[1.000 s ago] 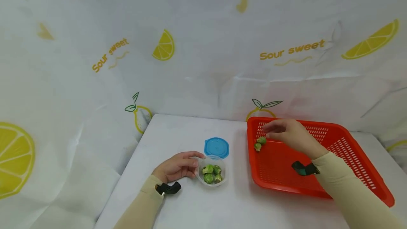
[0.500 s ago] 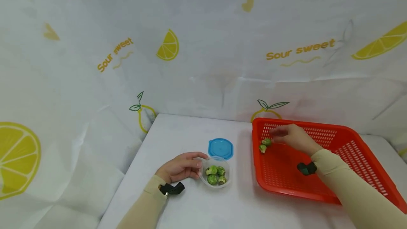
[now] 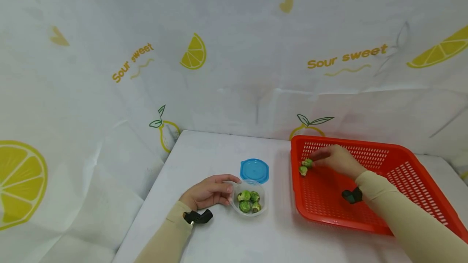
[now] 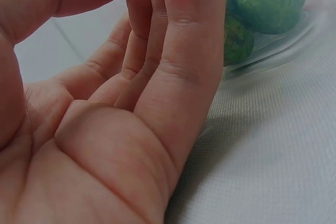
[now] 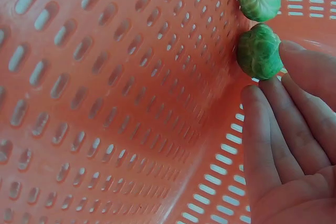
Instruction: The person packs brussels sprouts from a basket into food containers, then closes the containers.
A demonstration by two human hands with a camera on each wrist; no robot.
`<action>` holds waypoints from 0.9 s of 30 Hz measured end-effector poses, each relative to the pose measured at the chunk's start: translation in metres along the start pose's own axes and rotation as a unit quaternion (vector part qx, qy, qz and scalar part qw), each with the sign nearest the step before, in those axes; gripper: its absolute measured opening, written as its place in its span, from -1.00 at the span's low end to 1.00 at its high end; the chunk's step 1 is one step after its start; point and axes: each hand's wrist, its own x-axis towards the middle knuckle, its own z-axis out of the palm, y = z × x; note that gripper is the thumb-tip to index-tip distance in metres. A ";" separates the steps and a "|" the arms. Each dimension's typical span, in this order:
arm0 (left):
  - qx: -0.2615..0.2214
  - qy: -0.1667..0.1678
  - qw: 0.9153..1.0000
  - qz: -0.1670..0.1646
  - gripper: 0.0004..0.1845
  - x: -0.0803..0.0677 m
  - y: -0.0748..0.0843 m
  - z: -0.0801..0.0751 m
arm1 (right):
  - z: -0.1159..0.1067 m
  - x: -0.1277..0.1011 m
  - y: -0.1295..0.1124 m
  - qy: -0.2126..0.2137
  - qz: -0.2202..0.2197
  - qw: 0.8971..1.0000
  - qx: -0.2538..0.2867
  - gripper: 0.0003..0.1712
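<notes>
Right hand (image 3: 337, 160) has come down a bit since a second ago, so its fingertips are now right at one of the two sprouts in the red basket (image 3: 329, 210) instead of hovering above. Left hand (image 3: 208, 192) hasn't really gone anywhere.

Both basket sprouts sit together near the basket's 10 o'clock corner. Far sprout (image 3: 308, 163) is the one by the fingertips; near sprout (image 3: 303, 171) is at about its 7 o'clock. Right wrist cam shows the fingers (image 5: 299, 135) fairly straight with the thumb (image 5: 312, 66) a little apart from them, tips at the edge of the far sprout. Nothing's gripped or lifted as far as I can see, and I can't tell how firm any contact is.

Left hand is at the clear tub (image 3: 263, 204), loosely curved fingers against its rim around 10 o'clock. Can't tell if the thumb is actually pinching the wall. Four green sprouts (image 3: 245, 206) are bunched inside.

Blue lid (image 3: 254, 169) lies on the white table (image 3: 226, 238) just off the tub's 12 o'clock, and the basket is over at the tub's 3 o'clock, apart from it.
</notes>
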 end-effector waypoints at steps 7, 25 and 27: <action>-0.001 0.001 1.000 0.000 -0.59 0.001 0.000 0.000 | 0.002 0.000 0.001 0.009 0.013 1.000 0.006 -0.61; 0.004 0.018 1.000 -0.014 -0.55 0.000 0.003 0.001 | 0.016 0.002 -0.005 0.055 0.010 0.998 -0.043 -0.64; 0.005 0.018 1.000 -0.012 -0.56 0.000 0.002 0.001 | 0.015 0.002 -0.005 0.051 0.007 0.998 -0.046 -0.65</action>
